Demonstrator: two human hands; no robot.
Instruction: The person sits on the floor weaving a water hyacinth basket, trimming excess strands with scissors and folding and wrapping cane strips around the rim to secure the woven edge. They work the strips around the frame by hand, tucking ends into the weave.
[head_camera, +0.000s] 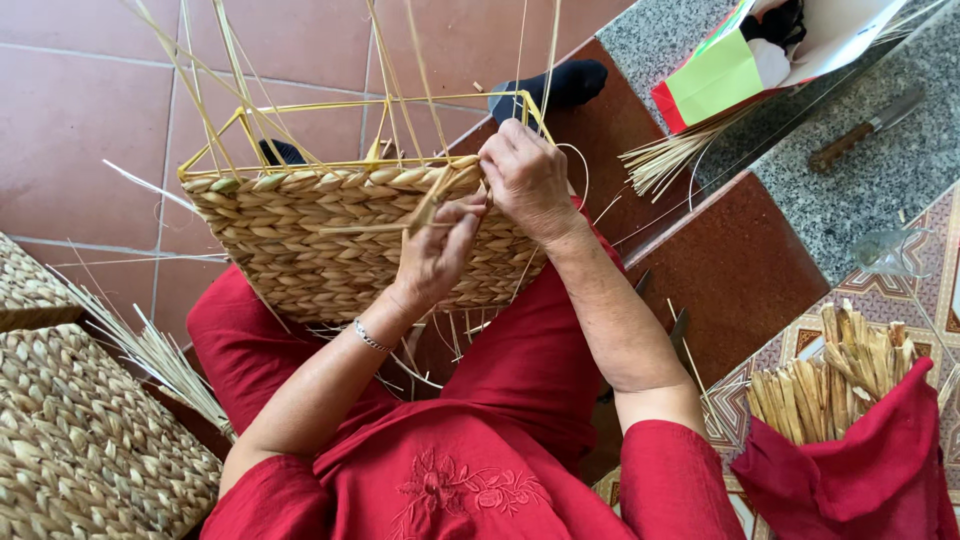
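A half-woven straw basket (290, 240) rests on my lap on a yellow wire frame (300, 108), with thin upright stakes rising from its rim. My left hand (435, 250) pinches a flat straw strand (440, 190) at the basket's right rim. My right hand (525, 180) grips the same rim corner just above it, fingers curled over the weave and frame. A thin bracelet sits on my left wrist. I wear red clothing, and a foot in a dark sock (555, 85) shows beyond the basket.
Finished woven baskets (80, 440) stand at the lower left. A bundle of dried straw in red cloth (840, 390) lies at the right. Thin pale sticks (670, 155), a bright paper bag (740, 60) and a wood-handled knife (865, 130) lie on the granite step.
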